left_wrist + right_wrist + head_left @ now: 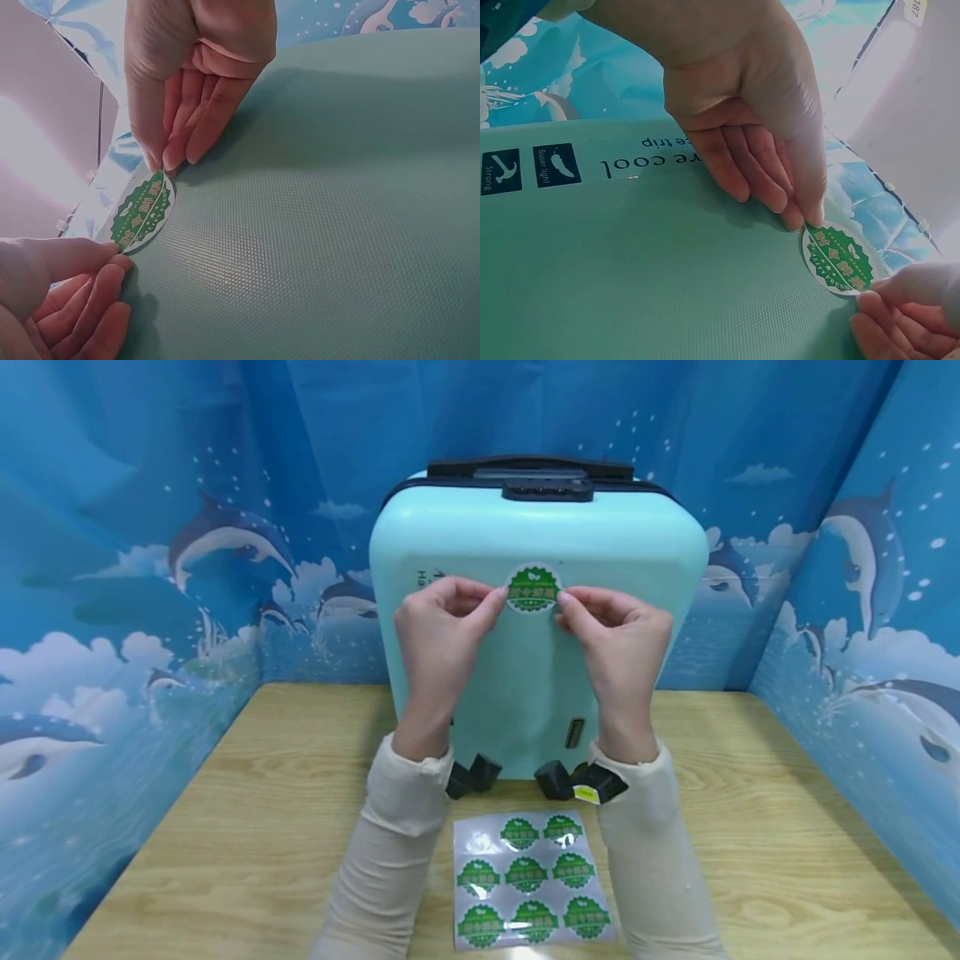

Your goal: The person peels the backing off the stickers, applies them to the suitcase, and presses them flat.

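Observation:
A round green-and-white sticker [534,588] is held by its two side edges in front of a mint-green suitcase [525,693]. My left hand [444,635] pinches the sticker's left edge between thumb and forefinger. On the opposite edge, my right hand [621,639] pinches it the same way. Both wrist views show the sticker [142,211] close to the suitcase's textured face; whether its back touches the shell I cannot tell. In the right wrist view the sticker [840,257] lies between the thumb tips of both hands.
On the wooden table [300,793] a sheet of similar green stickers [528,885] lies between my forearms, its top-left place bare. The suitcase stands upright with its black handle [528,467] on top. Blue dolphin-print curtains [300,468] hang behind and at both sides.

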`<state>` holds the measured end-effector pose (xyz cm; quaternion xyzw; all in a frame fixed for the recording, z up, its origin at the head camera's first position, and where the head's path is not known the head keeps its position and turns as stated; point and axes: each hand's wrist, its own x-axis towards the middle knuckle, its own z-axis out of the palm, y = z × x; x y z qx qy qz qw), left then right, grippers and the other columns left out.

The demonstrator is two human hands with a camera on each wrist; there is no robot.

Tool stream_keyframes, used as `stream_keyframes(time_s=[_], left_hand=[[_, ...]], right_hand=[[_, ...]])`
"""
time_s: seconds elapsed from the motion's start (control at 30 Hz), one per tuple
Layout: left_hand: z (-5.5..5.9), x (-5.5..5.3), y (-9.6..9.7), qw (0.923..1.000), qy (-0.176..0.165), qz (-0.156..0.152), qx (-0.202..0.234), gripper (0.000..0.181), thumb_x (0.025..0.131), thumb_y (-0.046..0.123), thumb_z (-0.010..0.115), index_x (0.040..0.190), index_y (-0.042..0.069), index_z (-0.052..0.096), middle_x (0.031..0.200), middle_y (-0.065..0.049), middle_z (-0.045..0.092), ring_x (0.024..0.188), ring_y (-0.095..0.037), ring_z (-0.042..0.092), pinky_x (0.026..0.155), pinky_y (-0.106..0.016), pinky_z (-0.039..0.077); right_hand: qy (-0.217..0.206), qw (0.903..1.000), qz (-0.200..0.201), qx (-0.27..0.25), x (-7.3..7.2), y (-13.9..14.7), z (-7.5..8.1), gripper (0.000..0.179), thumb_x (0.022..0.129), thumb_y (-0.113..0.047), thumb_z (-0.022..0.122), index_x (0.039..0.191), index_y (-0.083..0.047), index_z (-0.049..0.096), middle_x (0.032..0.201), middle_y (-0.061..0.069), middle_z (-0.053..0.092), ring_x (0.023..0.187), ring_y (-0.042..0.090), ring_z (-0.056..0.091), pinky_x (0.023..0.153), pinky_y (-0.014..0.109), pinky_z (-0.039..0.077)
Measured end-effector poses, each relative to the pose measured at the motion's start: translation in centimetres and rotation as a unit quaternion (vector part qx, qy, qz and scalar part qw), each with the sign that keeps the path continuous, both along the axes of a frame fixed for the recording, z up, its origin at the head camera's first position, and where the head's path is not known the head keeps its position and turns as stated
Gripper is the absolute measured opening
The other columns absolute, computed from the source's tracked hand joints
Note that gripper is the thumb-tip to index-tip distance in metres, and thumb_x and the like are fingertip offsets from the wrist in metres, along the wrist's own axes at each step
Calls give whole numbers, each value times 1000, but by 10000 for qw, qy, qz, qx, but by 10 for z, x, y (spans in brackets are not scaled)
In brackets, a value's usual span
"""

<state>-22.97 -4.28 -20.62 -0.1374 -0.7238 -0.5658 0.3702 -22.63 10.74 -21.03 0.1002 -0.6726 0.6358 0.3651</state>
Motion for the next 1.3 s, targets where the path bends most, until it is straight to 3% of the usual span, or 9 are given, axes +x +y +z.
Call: stream_keyframes(time_s=[0.27, 0.77, 1.0, 1.3], left_hand=[[0, 0, 0, 10000, 22, -9, -19, 16, 82, 19, 74, 82, 3, 72, 75, -6, 71, 58, -7, 63, 55, -24, 52], [0, -1, 4, 9996, 171, -172, 142, 17, 83, 19, 73, 88, 2, 74, 83, -7, 73, 63, -8, 66, 62, -23, 55], [4, 1, 10, 9993, 271, -116, -216, 17, 85, 18, 72, 93, 3, 74, 88, -6, 73, 72, -5, 68, 65, -19, 54], [7, 1, 18, 9980, 415, -370, -307, 16, 87, 14, 69, 97, 1, 72, 92, -9, 73, 75, -8, 69, 68, -18, 54]], right_hand=[[-81, 9999, 56, -28, 1, 1, 1, 22, 80, -20, 76, 92, -1, 74, 84, 8, 72, 68, 13, 68, 73, 26, 56], [43, 9999, 15, 114, 0, 0, 0, 22, 81, -20, 75, 91, 0, 74, 85, 11, 72, 67, 13, 68, 72, 26, 56], [-93, 9999, 43, 92, 2, 1, 2, 22, 81, -20, 75, 93, -2, 74, 86, 9, 72, 69, 13, 68, 73, 26, 56], [-129, 9998, 148, 81, 0, 1, 0, 20, 81, -19, 75, 91, -1, 74, 81, 8, 72, 67, 13, 68, 72, 26, 56]])
